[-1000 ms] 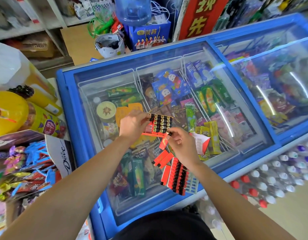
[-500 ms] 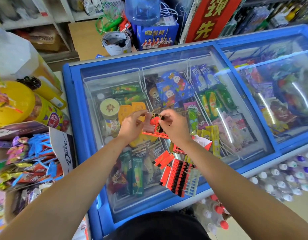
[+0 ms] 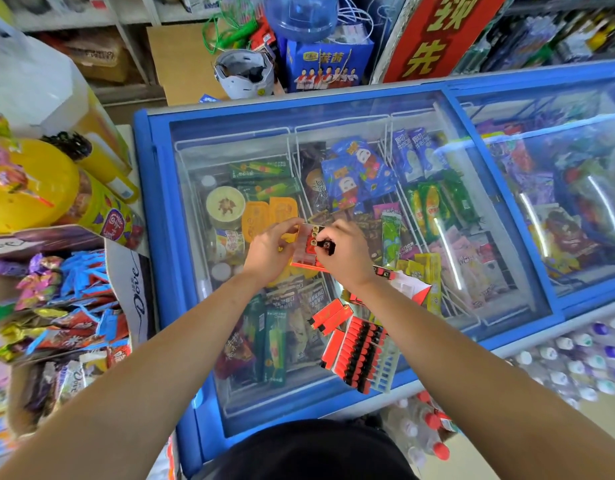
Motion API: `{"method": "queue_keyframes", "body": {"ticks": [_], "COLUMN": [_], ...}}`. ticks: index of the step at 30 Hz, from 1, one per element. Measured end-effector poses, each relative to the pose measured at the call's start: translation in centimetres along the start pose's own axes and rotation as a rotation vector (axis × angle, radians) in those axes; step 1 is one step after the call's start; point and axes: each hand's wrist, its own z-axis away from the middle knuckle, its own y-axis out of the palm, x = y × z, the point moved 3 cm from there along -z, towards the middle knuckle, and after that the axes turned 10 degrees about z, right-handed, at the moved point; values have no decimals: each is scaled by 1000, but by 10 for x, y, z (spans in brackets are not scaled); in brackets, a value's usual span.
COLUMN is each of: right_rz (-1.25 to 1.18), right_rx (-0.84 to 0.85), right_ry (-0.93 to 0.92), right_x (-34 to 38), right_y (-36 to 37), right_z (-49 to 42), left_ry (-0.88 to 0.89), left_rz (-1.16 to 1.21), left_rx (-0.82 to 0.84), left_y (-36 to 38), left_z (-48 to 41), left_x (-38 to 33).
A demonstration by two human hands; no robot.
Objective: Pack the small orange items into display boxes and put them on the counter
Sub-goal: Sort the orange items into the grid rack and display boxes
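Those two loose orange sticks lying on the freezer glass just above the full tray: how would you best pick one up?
Probably from straight above, pinching one of the loose orange sticks by its two short ends. They lie flat on the freezer lid, pressed side by side, so the inner long sides leave no gap for a finger, while both ends are free.

Over freezer (image 3: 158, 237) middle: box (image 3: 306, 252) between left hand (image 3: 269, 252) and right hand (image 3: 345, 259), item (image 3: 326, 244) at right fingertips, against box. On lid (image 3: 420, 109), near front edge: tray (image 3: 361, 355), loose items (image 3: 333, 317) just behind it, second box (image 3: 411, 289) right of those. Left of freezer: carton (image 3: 129, 289). Right front, on floor: bottles (image 3: 576, 355). Behind freezer: jug (image 3: 300, 15).
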Motion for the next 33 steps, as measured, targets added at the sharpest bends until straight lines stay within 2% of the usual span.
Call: {"method": "queue_keyframes", "body": {"ticks": [9,14,17,21,26,33], "right_rz": [-58,85,206,253,211,122], "right_rx": [76,92,216,291,330,341], "right_ry": [-75,-130,-164,-196,-174,-130], "right_x": [-7,-21,-23,-25,-31,-36], "right_y": [-8,-16,-17,-16,-12,-11], "right_z": [21,48,59,66,69,69], "left_ry": [-8,-11,-56,45,119,164], "left_rz": [-2,-85,-107,-254,-462,-476], "left_rx": [5,-81,2,142,178,140], "left_y": [-1,5,25,57,84,74], "left_z": [6,45,77,106,112,107], "left_x": [-1,10,20,20,9,11]}}
